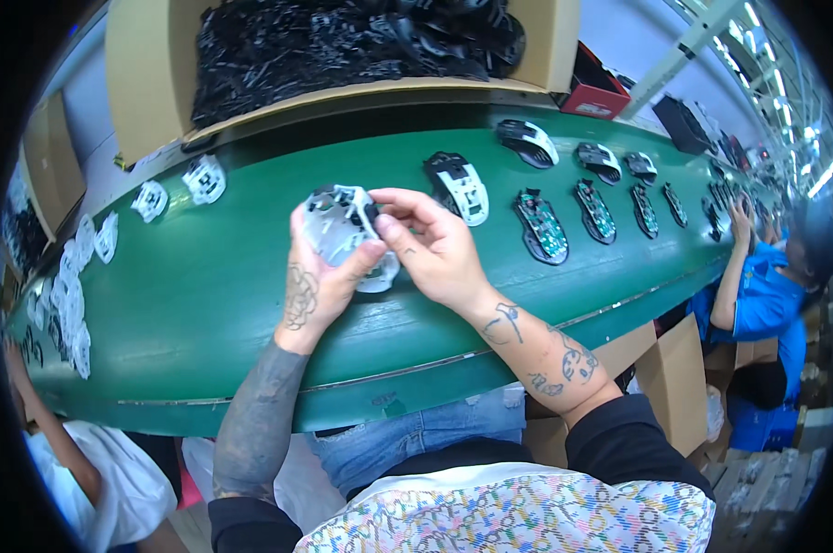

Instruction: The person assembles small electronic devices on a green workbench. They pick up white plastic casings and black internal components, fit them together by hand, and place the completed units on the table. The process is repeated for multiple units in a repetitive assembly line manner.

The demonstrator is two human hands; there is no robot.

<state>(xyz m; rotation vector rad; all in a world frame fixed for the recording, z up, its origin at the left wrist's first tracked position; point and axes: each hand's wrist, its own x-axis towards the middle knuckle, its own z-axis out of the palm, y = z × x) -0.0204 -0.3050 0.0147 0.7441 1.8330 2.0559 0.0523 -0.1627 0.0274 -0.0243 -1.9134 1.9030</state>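
My left hand [320, 276] grips a white plastic mouse shell [343, 226] from below, holding it above the green conveyor belt [205, 295]. My right hand [430, 244] pinches a small black part at the shell's top right edge with thumb and forefinger. Just beyond my hands a black and white mouse shell [458, 184] lies on the belt.
Mouse bases with green circuit boards [541, 226] line the belt to the right. White shells [71, 286] lie along its left end. An open cardboard box of black parts [343, 41] stands behind the belt. A co-worker in blue [767, 295] works at right, another person's sleeve [85, 479] at lower left.
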